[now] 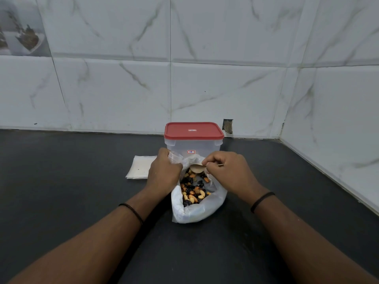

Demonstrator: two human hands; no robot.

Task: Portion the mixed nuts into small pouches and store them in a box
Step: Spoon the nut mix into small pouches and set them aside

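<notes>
Bench (82, 181) dark, wall corner at back right, open surface both sides. Left hand (164, 171) curled, gripping small clear pouch (175, 157) beside bag rim. Right hand (227, 173) pinches spoon (198, 168) over open white bag (194, 212) of mixed nuts (193, 191). Box (193, 142), red lid on, just behind bag. Stack of pouches (139, 168) left of box.
</notes>
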